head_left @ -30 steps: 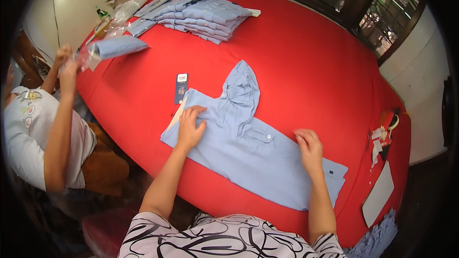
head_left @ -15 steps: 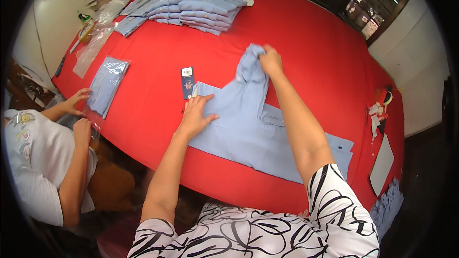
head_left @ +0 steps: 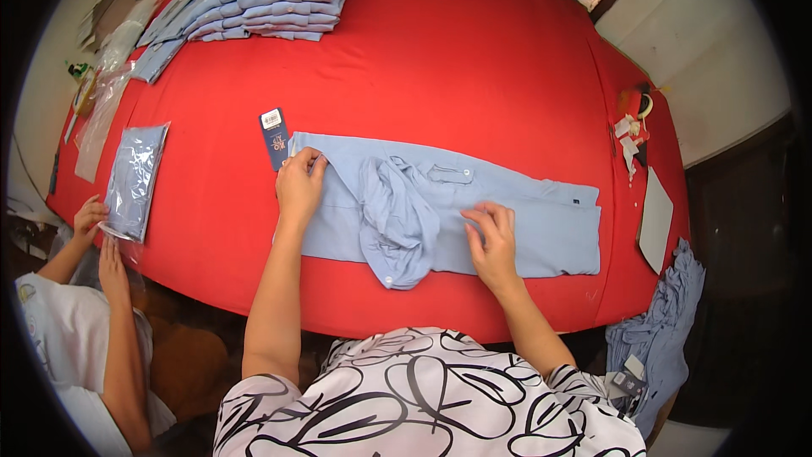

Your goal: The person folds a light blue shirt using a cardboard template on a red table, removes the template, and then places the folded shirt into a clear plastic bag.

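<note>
A light blue shirt (head_left: 524,241) lies folded lengthwise on the red-covered table in front of me. Its sleeve (head_left: 393,220) is bunched across the middle, the buttoned cuff end toward my body. My left hand (head_left: 300,190) pinches the shirt's fabric at the left end, beside a dark blue hang tag (head_left: 274,145) with a white label. Over the right half of the shirt, my right hand (head_left: 493,241) is held with fingers apart and curved, holding nothing. A small buttoned slit shows beyond it.
A co-worker's hands (head_left: 100,237) touch a clear-bagged blue shirt (head_left: 135,182) at the left. Folded blue shirts (head_left: 288,4) are stacked at the far left near plastic bags (head_left: 106,118). A white board (head_left: 655,220) and tape roll (head_left: 646,106) lie right, above hanging blue garments (head_left: 660,338).
My right hand has let go of the sleeve, which moved from pointing away to lying bunched across the shirt toward me. My left hand stays at the left end. The whole view has shifted.
</note>
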`<state>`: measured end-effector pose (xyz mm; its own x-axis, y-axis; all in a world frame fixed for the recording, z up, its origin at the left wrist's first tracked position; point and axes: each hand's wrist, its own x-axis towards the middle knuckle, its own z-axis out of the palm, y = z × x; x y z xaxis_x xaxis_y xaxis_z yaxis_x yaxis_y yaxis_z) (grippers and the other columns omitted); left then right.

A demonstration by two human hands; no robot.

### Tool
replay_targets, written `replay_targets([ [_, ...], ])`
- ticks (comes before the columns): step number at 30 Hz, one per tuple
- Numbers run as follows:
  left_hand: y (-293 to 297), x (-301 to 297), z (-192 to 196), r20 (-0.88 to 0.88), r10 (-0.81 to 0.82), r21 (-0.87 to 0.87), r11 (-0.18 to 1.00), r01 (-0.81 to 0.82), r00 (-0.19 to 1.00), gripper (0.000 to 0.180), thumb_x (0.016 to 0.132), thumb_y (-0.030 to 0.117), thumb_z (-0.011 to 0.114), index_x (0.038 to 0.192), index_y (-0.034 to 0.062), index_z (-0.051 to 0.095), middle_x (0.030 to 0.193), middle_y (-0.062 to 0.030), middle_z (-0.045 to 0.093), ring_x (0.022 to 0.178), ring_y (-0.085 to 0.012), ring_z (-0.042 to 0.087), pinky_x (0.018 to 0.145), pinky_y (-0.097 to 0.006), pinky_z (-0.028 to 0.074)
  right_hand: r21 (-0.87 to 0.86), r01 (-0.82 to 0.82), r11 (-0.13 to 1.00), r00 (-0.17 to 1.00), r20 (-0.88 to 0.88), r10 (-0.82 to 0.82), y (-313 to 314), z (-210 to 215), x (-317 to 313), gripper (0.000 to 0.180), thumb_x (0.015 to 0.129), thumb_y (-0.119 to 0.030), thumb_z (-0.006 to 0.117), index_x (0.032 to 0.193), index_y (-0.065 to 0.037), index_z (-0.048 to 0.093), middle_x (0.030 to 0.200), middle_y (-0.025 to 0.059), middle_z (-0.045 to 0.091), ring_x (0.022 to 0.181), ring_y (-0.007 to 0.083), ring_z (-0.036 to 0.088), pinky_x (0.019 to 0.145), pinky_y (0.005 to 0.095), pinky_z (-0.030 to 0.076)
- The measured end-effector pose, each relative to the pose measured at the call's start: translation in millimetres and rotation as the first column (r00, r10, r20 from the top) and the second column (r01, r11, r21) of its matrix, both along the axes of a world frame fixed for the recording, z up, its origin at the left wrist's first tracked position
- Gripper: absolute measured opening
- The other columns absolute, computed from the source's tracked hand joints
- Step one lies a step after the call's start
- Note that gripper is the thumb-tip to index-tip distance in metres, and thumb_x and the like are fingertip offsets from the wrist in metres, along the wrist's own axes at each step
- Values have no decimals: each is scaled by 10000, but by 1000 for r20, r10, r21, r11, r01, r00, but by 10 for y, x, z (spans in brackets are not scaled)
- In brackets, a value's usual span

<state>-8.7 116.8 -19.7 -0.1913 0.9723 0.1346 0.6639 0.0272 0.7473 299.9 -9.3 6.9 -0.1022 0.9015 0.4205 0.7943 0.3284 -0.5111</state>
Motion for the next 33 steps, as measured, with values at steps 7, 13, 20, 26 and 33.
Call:
replay_targets([
  [7,60,-25,14,-246,-234,266,917,298,941,172,883,109,576,1007,57,683,869,-114,672,850,-264,628,803,-377,483,-281,-221,934,975,-30,221,-337,47,-556,320,829,-20,633,1143,-75,608,987,127,577,869,321,570,741,421,463],
  [13,119,-16,23,75,-133,72,989,127,988,191,898,85,555,1051,45,662,875,-126,646,729,-262,621,700,-354,490,-256,-205,945,965,-212,152,-24,264,-394,400,845,22,622,1229,-77,575,1090,143,579,968,313,584,817,361,491],
  [20,-516,597,346,-198,-450,423,762,490,871,312,864,124,609,1171,77,636,1219,-113,578,1145,-331,514,984,-475,389,-64,616,785,788,48,-614,-367,-284,1375,471,875,-253,670,1280,-41,558,1243,186,561,1149,367,517,1002,460,404],
  [26,-615,1221,171,-547,-462,114,785,609,698,575,866,395,656,1376,155,542,1512,-88,400,1396,-354,334,1137,-566,213,-171,926,337,378,384,-843,-888,-258,2290,516,844,-379,704,1203,-20,611,1205,194,575,1104,386,532,939,496,425],
  [33,-582,1275,90,-570,-428,107,807,580,701,597,867,421,655,1391,163,530,1524,-73,392,1401,-343,333,1142,-571,203,-181,687,703,602,-399,-691,-554,58,2298,277,850,-146,674,1075,0,602,903,196,653,806,361,637,755,399,505],
])
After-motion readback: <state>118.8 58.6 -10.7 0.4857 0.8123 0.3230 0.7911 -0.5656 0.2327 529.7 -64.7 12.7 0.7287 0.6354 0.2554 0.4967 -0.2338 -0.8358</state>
